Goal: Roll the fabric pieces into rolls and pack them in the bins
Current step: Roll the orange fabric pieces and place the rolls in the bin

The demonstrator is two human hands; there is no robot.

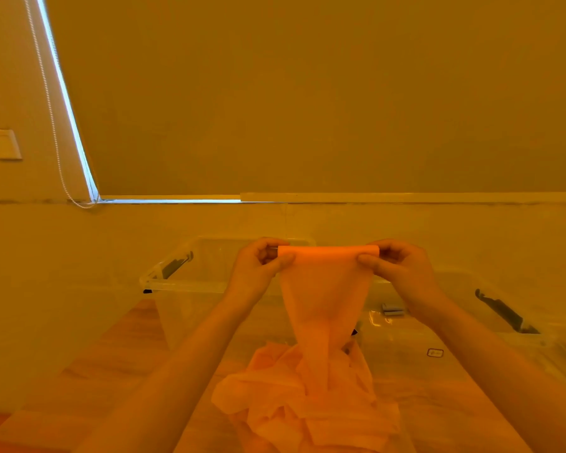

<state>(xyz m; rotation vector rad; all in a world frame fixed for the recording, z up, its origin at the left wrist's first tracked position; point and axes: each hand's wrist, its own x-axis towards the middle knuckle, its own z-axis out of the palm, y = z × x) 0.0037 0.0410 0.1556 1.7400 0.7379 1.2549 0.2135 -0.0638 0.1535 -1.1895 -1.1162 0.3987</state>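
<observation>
Standing on the table (121, 335), two clear bins (190, 282) look empty, though glare hides their floors. Fabric (324, 308) hangs from a barely started roll, its tail heaped near. Left hand (258, 266) and right hand (396, 266) pinch the roll's ends; nearly all rolling and packing remains.

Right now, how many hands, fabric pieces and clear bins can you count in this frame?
Hands: 2, left hand and right hand
Orange fabric: 1 strip, its lower part crumpled
Clear bins: 2, left bin and right bin
Total: 5
</observation>
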